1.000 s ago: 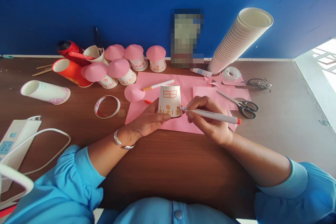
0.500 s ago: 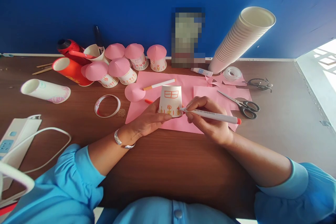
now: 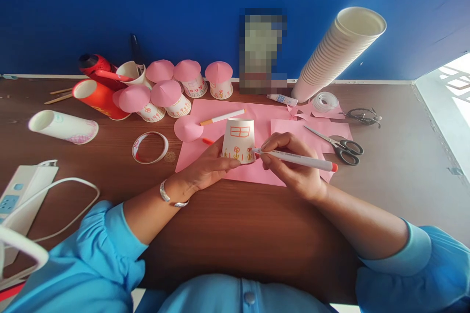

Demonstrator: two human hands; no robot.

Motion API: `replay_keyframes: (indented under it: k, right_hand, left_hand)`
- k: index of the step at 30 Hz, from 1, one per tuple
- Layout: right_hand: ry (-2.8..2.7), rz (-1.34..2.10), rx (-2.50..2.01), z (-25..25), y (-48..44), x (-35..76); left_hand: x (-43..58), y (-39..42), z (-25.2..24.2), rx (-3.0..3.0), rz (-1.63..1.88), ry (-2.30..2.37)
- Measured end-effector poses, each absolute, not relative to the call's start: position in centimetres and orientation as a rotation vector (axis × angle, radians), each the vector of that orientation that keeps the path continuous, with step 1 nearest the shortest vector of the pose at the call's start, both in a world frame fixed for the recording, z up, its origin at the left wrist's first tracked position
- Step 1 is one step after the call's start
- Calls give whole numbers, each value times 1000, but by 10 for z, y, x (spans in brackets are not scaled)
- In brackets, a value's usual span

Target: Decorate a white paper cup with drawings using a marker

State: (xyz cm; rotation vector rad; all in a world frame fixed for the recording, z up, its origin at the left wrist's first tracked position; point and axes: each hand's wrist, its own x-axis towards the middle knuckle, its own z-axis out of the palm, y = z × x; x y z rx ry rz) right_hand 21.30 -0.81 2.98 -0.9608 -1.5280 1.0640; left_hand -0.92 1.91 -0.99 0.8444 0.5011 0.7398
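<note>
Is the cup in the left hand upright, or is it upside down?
Upside down: the cup in the left hand has its narrow end above, wider rim below.

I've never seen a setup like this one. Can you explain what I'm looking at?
There is no machine here: these are a person's two bare hands. The one camera is worn on the head, looking forward and down. The left hand holds a cup, wider end down, with a window and flowers drawn on it. The right hand holds a pen, its tip at the cup. Around them on the table are pink paper, scissors, a stack of cups and cups with pink cone tops.
</note>
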Motion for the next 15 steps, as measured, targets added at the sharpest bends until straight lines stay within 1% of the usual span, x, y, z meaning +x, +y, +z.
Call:
replay_keyframes:
  k: [15]
  right_hand:
    - [-1542,1060,-955,30,-8,213]
  left_hand:
    - [-9,18,-8,808,726,546]
